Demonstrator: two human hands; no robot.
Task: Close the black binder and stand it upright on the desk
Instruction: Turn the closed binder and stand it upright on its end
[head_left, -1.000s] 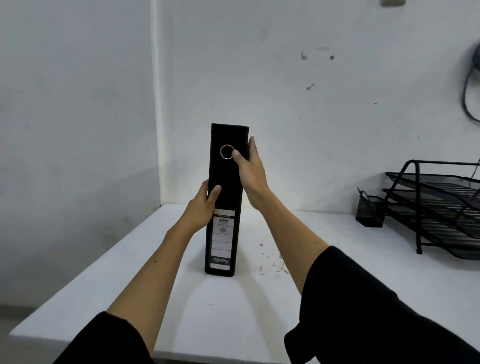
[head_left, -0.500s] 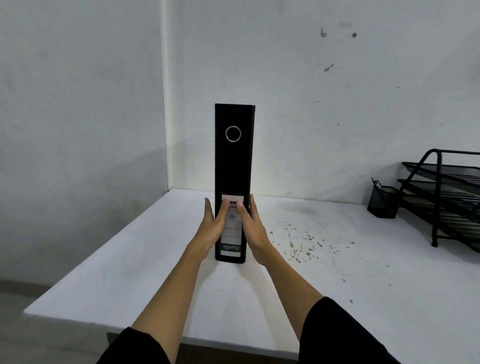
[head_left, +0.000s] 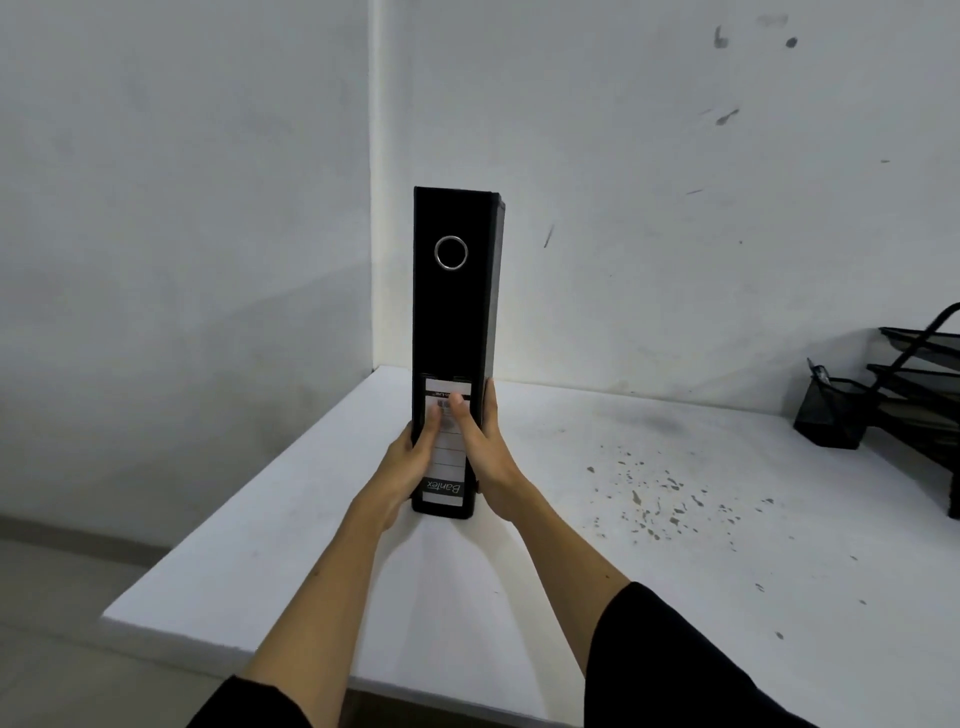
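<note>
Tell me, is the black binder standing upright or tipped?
Upright: the black binder stands on its bottom edge on the desk, spine vertical.

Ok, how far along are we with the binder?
Done: the black binder is closed and stands upright on the desk, spine facing the camera. In hand: the left hand and right hand clasp its lower sides, thumbs on the spine label. Left: let go and see that it stands alone.

The word "Banlex" is showing upside down at the bottom of the white spine label (head_left: 443, 441) on the black binder (head_left: 452, 312), center frame; the label's smaller print is staying unreadable.
</note>
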